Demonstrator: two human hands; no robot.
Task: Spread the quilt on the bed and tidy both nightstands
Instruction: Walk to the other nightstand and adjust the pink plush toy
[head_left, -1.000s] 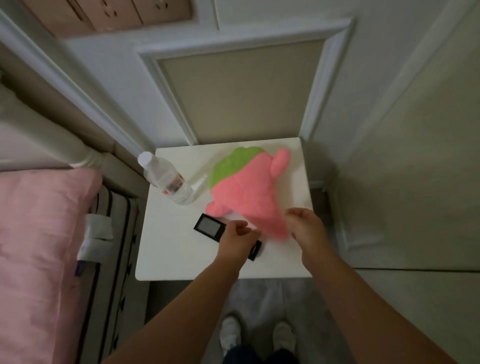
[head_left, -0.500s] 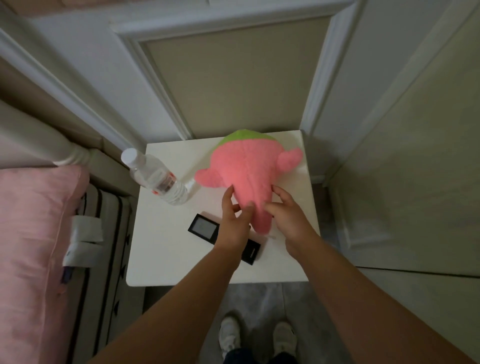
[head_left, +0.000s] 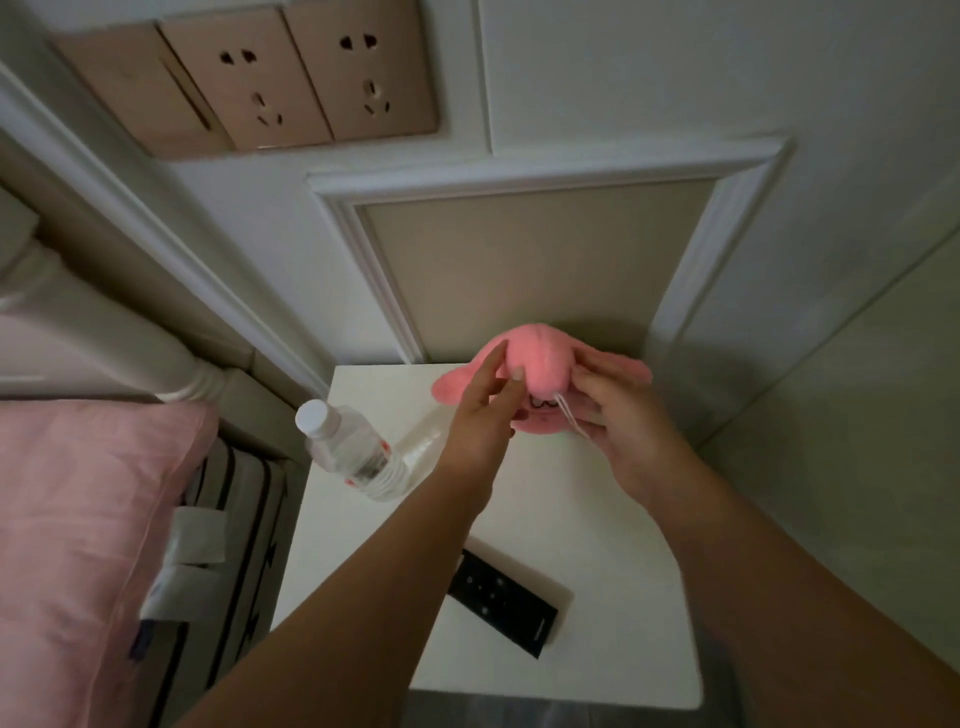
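Both hands, left hand (head_left: 480, 415) and right hand (head_left: 621, 415), hold pink plush toy (head_left: 540, 366) above nightstand (head_left: 597, 525).

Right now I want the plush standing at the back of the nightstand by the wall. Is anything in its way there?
Nothing visible. The pink plush, held by the left hand and right hand, is over the nightstand back edge. The water bottle stands to the left, the remote nearer the front.

A fuzzy pink plush toy (head_left: 540, 364), a clear glossy plastic water bottle (head_left: 349, 450) and a black matt remote (head_left: 501, 597) sit over the smooth white nightstand (head_left: 597, 519), beside pink cloth bedding (head_left: 78, 519).
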